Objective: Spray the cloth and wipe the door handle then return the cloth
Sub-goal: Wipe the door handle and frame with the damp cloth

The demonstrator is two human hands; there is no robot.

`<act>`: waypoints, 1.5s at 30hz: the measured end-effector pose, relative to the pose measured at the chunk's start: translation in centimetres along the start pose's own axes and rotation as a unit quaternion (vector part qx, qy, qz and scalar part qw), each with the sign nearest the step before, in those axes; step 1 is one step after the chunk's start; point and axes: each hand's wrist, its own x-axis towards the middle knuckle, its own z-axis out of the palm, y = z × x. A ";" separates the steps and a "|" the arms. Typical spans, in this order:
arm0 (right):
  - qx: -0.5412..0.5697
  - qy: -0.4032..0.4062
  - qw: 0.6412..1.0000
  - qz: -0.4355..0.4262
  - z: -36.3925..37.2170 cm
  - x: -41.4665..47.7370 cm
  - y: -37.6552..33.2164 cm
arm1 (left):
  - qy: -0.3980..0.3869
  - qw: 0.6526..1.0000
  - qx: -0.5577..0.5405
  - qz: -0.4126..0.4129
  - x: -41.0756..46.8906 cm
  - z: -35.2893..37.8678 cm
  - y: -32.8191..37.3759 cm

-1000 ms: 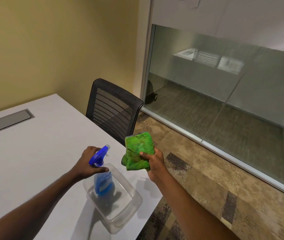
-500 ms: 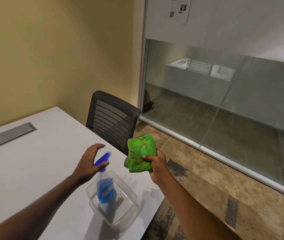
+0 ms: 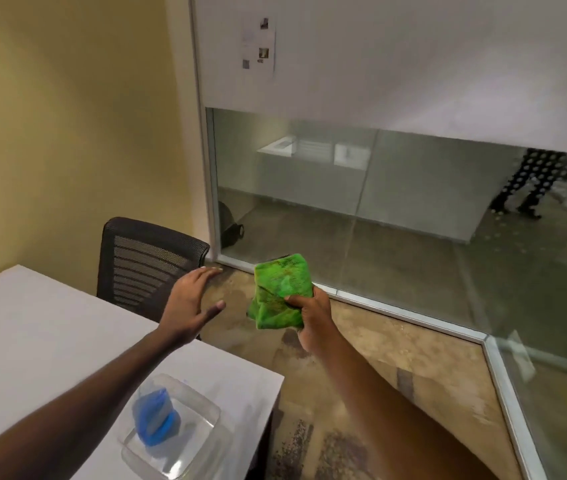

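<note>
The right hand [image 3: 309,313] is closed around a bunched green cloth [image 3: 280,292] and holds it up in the air, above the floor beside the table corner. Most of the cloth stands out above the fist; its lower part is hidden inside the fingers, so it is hard to tell how it is folded. The left hand [image 3: 188,306] is empty, with the fingers spread and almost straight, the palm turned toward the cloth but apart from it. It hovers over the far edge of the white table [image 3: 33,341], in front of the black mesh chair [image 3: 147,261].

The blue spray bottle [image 3: 155,419] stands in a clear plastic container [image 3: 202,445] near the table corner, under the left forearm. The bottle is blurred, and its nozzle is hard to make out. The near wall of the container is cut off by the arm.

A door handle is not visible from here. Behind the glass wall [image 3: 413,220] the legs of another person [image 3: 531,185] appear, with the upper body hidden by the frosted band.
</note>
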 end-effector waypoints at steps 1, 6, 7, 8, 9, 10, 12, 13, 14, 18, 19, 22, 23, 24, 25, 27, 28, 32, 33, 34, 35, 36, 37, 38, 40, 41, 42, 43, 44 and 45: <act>-0.002 0.011 1.000 -0.008 -0.8 -0.2 -0.9 | -0.010 1.000 -0.007 0.012 0.8 0.4 1.2; -0.007 0.072 0.996 -0.060 -6.1 -2.4 -6.1 | -0.045 0.994 -0.030 0.090 4.8 3.6 7.8; -0.002 0.084 0.994 -0.073 -7.3 -3.0 -7.2 | -0.057 0.992 -0.032 0.110 5.5 4.4 9.3; 0.001 0.095 0.992 -0.086 -8.5 -3.8 -8.4 | -0.068 0.989 -0.035 0.130 6.2 5.3 11.0; 0.002 0.110 0.989 -0.099 -9.9 -4.4 -9.4 | -0.077 0.985 -0.043 0.150 6.9 6.1 12.8; 0.002 0.126 0.986 -0.113 -11.4 -5.1 -10.4 | -0.086 0.981 -0.055 0.167 7.4 6.9 14.7; 0.007 0.154 0.978 -0.138 -14.3 -6.8 -12.5 | -0.102 0.972 -0.079 0.197 8.4 8.8 18.5; 0.011 0.166 0.975 -0.150 -15.6 -7.7 -13.5 | -0.111 0.967 -0.091 0.213 8.8 9.7 20.3; 0.015 0.179 0.970 -0.162 -17.1 -8.6 -14.4 | -0.119 0.960 -0.101 0.230 9.1 10.6 22.3; 0.030 0.235 0.950 -0.204 -22.5 -13.6 -17.6 | -0.157 0.932 -0.124 0.302 9.6 14.4 30.3; 0.035 0.250 0.943 -0.216 -23.9 -15.1 -18.3 | -0.166 0.924 -0.128 0.319 9.4 15.5 32.4; 0.044 0.303 0.920 -0.246 -28.1 -19.9 -20.3 | -0.189 0.900 -0.147 0.364 8.2 18.4 38.8; 0.045 0.323 0.911 -0.253 -29.5 -21.6 -20.8 | -0.197 0.892 -0.155 0.377 7.4 19.3 40.9; 0.044 0.342 0.902 -0.261 -30.8 -23.4 -21.3 | -0.204 0.883 -0.162 0.391 6.6 20.3 42.9; 0.044 0.362 0.891 -0.270 -32.1 -25.3 -21.7 | -0.211 0.873 -0.168 0.405 5.7 21.1 44.9; 0.041 0.399 0.870 -0.286 -34.5 -29.4 -22.4 | -0.230 0.851 -0.180 0.435 3.5 22.8 49.0; 0.037 0.416 0.859 -0.295 -35.7 -31.6 -22.8 | -0.239 0.840 -0.186 0.450 2.3 23.7 51.0; 0.026 0.483 0.817 -0.313 -39.7 -40.2 -23.4 | -0.264 0.794 -0.209 0.506 -3.1 26.3 58.6; 0.028 0.498 0.807 -0.316 -40.5 -42.4 -23.4 | -0.273 0.780 -0.211 0.522 -4.6 26.8 60.3; 0.032 0.513 0.796 -0.319 -41.3 -44.6 -23.4 | -0.283 0.765 -0.209 0.539 -6.1 27.3 62.1; 0.036 0.528 0.784 -0.324 -42.0 -46.8 -23.4 | -0.290 0.749 -0.205 0.559 -7.7 27.7 63.9; 0.038 0.544 0.771 -0.330 -42.6 -49.0 -23.5 | -0.294 0.734 -0.201 0.579 -9.3 28.0 65.7; 0.037 0.558 0.758 -0.335 -43.2 -51.2 -23.5 | -0.296 0.720 -0.199 0.596 -10.9 28.3 67.4; 0.039 0.570 0.747 -0.339 -43.7 -53.4 -23.5 | -0.297 0.709 -0.199 0.607 -12.6 28.6 69.1; 0.046 0.591 0.726 -0.348 -44.4 -57.8 -23.3 | -0.300 0.693 -0.202 0.623 -15.9 28.8 72.2; 0.049 0.601 0.716 -0.352 -44.5 -60.0 -23.2 | -0.303 0.683 -0.206 0.632 -17.6 28.9 73.7; 0.054 0.610 0.706 -0.356 -44.6 -62.2 -23.1 | -0.307 0.672 -0.208 0.641 -19.4 28.9 75.2; 0.061 0.619 0.696 -0.359 -44.5 -64.5 -23.0 | -0.310 0.662 -0.210 0.649 -21.2 29.0 76.6; 0.066 0.630 0.685 -0.361 -44.5 -66.8 -22.8 | -0.312 0.652 -0.213 0.658 -23.1 29.0 77.9; 0.066 0.642 0.672 -0.363 -44.4 -69.0 -22.6 | -0.314 0.642 -0.216 0.665 -24.9 29.0 79.2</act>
